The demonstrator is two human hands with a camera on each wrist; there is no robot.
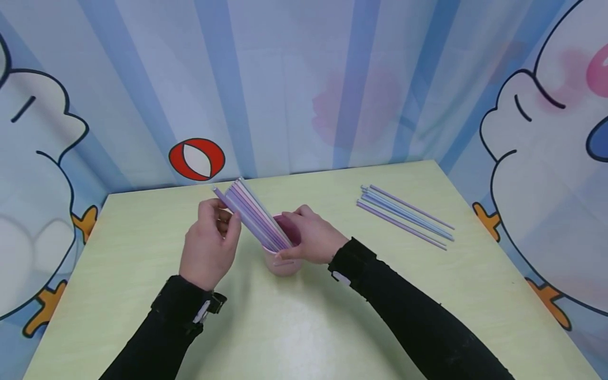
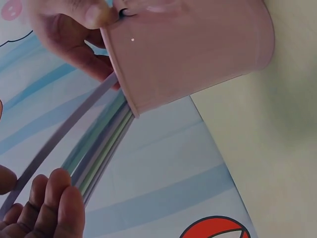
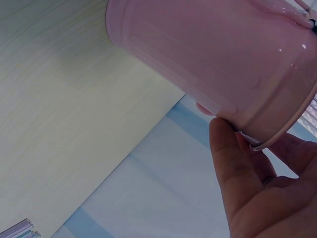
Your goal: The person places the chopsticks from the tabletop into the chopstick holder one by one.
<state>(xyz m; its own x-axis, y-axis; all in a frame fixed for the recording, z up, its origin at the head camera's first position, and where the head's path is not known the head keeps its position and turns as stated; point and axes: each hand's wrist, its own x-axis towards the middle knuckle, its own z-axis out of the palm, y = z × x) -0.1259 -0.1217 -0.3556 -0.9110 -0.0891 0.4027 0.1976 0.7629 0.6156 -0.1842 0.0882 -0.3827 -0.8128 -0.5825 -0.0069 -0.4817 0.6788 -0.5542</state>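
Note:
Near the middle of the table stands a small pink pail (image 1: 283, 265), with a bunch of straws (image 1: 256, 216) leaning left out of its mouth. My right hand (image 1: 315, 235) grips the pail's rim from the right, thumb in front. The right wrist view shows the fingers (image 3: 233, 163) at the rim. To the left, my left hand (image 1: 209, 245) pinches a purple straw (image 2: 57, 141) between thumb and fingers, its lower end inside the pail. Pale green and purple straws (image 2: 104, 141) fan out beside it. The straws' lower ends are hidden in the pail.
Several blue and purple straws (image 1: 406, 214) lie loose on the right of the pale yellow table (image 1: 380, 295). Behind the table's back edge hangs a blue striped cloth (image 1: 285, 105) with printed cartoon figures.

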